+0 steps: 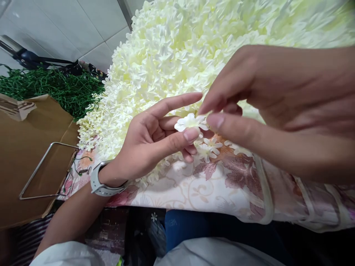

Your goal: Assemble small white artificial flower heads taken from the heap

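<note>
A small white artificial flower [190, 121] with a pale yellow centre is held in my left hand [155, 136], thumb on top and fingers beneath, the index finger stretched out above it. At its right edge, my right hand [266, 99] closes thumb and index fingertips in a loose pinch on the petals; the other fingers curl behind. Both hands are over the near edge of a large heap of similar white flowers [177, 55]. A few loose flowers [208, 149] lie on the cloth just under my fingers. A pale watch [107, 181] is on my left wrist.
A floral tablecloth [172, 192] covers the table. To the left are a tangle of green plastic stems [50, 88], a cardboard box [30, 147] and a bent metal wire frame [36, 173]. Behind stands a tiled wall [69, 26]. One flower [154, 217] lies below the table edge.
</note>
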The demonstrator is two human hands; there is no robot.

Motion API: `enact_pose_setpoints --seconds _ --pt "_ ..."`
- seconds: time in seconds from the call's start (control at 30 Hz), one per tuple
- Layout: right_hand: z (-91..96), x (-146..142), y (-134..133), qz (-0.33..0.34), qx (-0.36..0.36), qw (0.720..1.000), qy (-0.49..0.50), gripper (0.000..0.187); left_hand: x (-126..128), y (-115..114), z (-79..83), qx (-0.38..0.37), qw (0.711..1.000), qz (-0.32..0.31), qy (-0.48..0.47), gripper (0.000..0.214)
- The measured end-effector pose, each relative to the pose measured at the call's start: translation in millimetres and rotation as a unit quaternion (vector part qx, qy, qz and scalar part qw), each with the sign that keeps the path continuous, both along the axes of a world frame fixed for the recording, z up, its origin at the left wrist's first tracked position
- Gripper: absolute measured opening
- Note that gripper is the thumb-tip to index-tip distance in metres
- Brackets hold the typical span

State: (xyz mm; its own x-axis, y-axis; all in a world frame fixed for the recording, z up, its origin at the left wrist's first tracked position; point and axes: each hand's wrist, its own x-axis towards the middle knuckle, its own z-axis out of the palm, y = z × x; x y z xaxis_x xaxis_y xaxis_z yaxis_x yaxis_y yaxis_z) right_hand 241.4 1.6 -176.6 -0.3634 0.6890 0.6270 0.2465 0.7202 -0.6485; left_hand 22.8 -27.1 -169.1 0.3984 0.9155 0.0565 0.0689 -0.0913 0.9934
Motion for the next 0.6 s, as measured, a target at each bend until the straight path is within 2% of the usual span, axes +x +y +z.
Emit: enact_pose_setpoints --seconds 0.1,0.23,0.4,0.6 --pt "5.2 -0.1 -1.1 0.05 0.018 0.998 -0.042 0.011 -2.9 0.4 -1.8 -0.008 1.0 -0.008 -0.001 0.048" --pt "9.8 -2.3 0.4 0.056 0.01 0.996 -0.072 0.012 -3.7 0.5 -0.7 -0.022 0.999 -0.015 -0.02 0.047" --pt "5.7 -2.8 -4.1 0.011 -0.019 1.0 -0.011 0.015 -1.1 1.1 3.2 -0.039 0.995 -0.055 -0.074 0.038" --pt "3.5 -1.4 0.4 -0.003 -0.055 0.998 0.039 0.019 -0.2 0.9 5.2 -0.024 0.999 -0.026 -0.03 0.037"
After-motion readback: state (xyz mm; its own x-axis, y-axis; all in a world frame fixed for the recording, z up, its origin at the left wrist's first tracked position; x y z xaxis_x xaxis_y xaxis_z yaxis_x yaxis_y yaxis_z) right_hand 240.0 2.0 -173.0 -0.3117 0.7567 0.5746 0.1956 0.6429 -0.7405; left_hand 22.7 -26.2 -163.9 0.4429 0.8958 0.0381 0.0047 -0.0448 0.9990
